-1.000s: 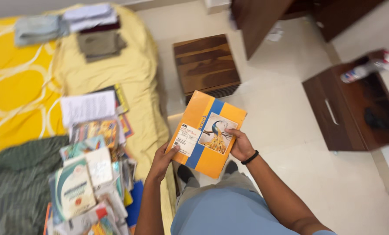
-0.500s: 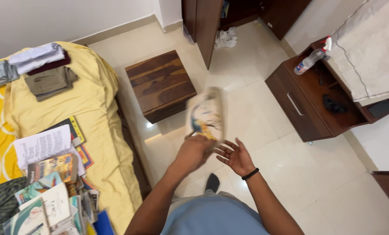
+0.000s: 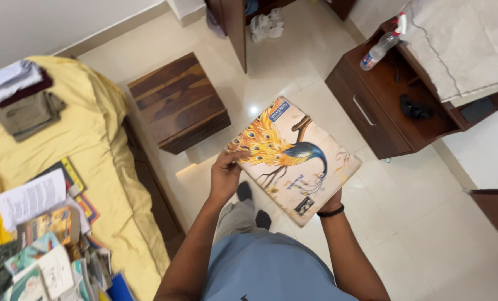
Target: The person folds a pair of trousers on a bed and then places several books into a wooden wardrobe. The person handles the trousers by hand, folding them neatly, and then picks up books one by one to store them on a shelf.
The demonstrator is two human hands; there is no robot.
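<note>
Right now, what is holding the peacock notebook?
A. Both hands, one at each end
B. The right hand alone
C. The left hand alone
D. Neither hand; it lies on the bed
A: the left hand grips the notebook at its left end, and the right hand supports it from under its lower right edge.

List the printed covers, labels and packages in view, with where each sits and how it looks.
Peacock-picture notebook: held in both hands, cream cover, blue and orange bird.
Small blue label: notebook's top corner, rectangular.
White printed sheet: on the yellow bed, atop colourful books.
Clear spray bottle: lying on the brown cabinet, white label band.
</note>
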